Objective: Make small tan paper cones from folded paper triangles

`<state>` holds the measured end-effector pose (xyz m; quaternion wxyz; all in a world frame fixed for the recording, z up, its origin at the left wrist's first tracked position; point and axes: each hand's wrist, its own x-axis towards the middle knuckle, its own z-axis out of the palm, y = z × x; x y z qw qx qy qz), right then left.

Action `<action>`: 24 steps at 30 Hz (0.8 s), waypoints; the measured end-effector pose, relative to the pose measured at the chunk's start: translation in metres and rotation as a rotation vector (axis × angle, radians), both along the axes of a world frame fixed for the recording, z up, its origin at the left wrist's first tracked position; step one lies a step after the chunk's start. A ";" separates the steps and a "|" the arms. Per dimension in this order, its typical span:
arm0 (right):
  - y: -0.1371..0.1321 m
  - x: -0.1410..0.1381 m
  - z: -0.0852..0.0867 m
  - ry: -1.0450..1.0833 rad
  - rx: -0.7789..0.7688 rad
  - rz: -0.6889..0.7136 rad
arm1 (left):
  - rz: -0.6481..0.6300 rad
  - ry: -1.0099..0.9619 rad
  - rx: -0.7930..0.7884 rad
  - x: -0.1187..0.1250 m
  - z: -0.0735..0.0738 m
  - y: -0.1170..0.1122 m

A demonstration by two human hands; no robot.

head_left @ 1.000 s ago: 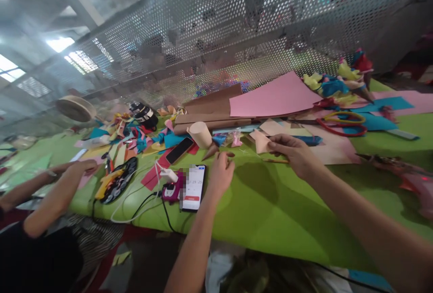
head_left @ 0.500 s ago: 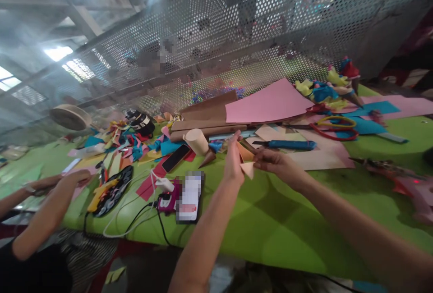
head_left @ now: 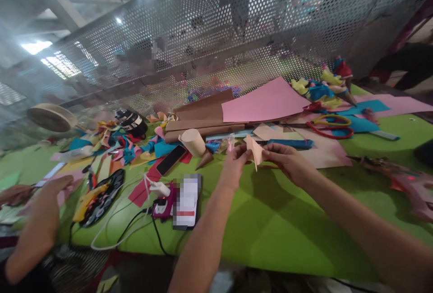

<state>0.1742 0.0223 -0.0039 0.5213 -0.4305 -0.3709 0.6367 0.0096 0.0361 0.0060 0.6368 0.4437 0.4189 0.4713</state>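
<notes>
A small peach piece of paper (head_left: 254, 149) is held upright between both my hands, just above the green table (head_left: 270, 212). My left hand (head_left: 234, 166) pinches its left edge with closed fingers. My right hand (head_left: 287, 162) grips its right side, fingers closed. A rolled peach paper cone (head_left: 192, 141) and a small brown cone (head_left: 204, 159) lie to the left of my hands.
A phone (head_left: 187, 200) and a pink charger with cables lie near the front edge. Pink sheets (head_left: 264, 100), brown rolls, a blue-handled tool (head_left: 287, 143), scissors and paper scraps crowd the back. A glue gun (head_left: 406, 180) sits right. Another person's arms (head_left: 34, 221) rest at left.
My hands lifted the peach paper off the table and brought it together between them. The view has shifted slightly; the person at left pulled their arms nearer.
</notes>
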 end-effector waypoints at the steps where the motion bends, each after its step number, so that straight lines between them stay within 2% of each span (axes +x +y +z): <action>1: 0.000 0.000 0.000 0.005 -0.005 0.001 | 0.010 0.034 0.005 0.001 0.000 0.000; 4: 0.002 0.004 0.001 -0.021 0.014 -0.031 | 0.088 0.152 0.034 0.002 0.002 -0.001; 8: 0.003 0.008 0.007 -0.062 0.103 -0.146 | 0.233 0.359 0.114 -0.001 0.004 0.000; 11: -0.001 0.003 0.008 -0.076 0.166 -0.172 | 0.283 0.486 0.198 0.001 0.003 -0.001; 13: -0.003 -0.003 0.006 -0.101 0.183 -0.175 | 0.268 0.499 0.233 0.004 0.003 -0.004; 18: -0.004 -0.008 0.002 -0.154 0.130 -0.226 | 0.163 0.381 0.225 0.013 0.003 -0.012; 24: -0.005 -0.008 0.005 -0.137 0.099 -0.255 | 0.132 0.342 0.215 0.014 0.003 -0.015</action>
